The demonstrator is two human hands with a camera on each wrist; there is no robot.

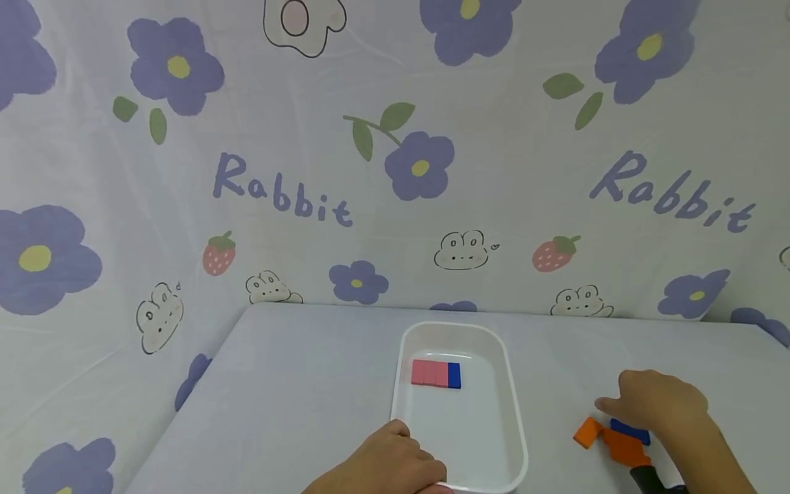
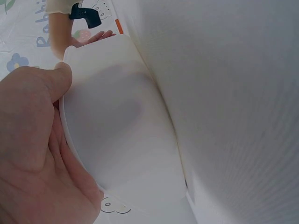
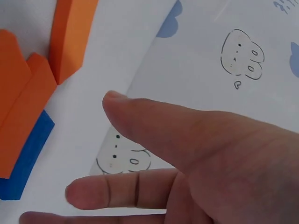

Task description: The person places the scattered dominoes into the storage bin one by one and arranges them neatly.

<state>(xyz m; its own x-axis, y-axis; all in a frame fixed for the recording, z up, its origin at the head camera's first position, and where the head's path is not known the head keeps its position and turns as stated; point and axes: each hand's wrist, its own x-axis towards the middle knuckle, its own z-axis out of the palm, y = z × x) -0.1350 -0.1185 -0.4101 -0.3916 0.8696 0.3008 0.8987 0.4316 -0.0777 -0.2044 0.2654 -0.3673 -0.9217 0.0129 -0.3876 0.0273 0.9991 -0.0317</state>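
Observation:
A white plastic tray (image 1: 512,405) stands on the table. Its near-left rim is gripped by my left hand (image 1: 391,463), thumb on top and fingers below, as the left wrist view shows. Inside lie several pink blocks (image 1: 426,372) and one dark blue block (image 1: 454,376) in a row. To the right of the tray, my right hand (image 1: 663,398) is over a small group of blocks. In the right wrist view its thumb and fingers are extended, holding nothing. Beside it are orange blocks (image 3: 70,42) and a blue block (image 3: 35,154), partly overlapping.
A white cloth covers the table (image 1: 308,384). Behind it hangs a white curtain (image 1: 494,206) printed with flowers, rabbits and strawberries. A dark device (image 2: 86,16) is worn at the right wrist.

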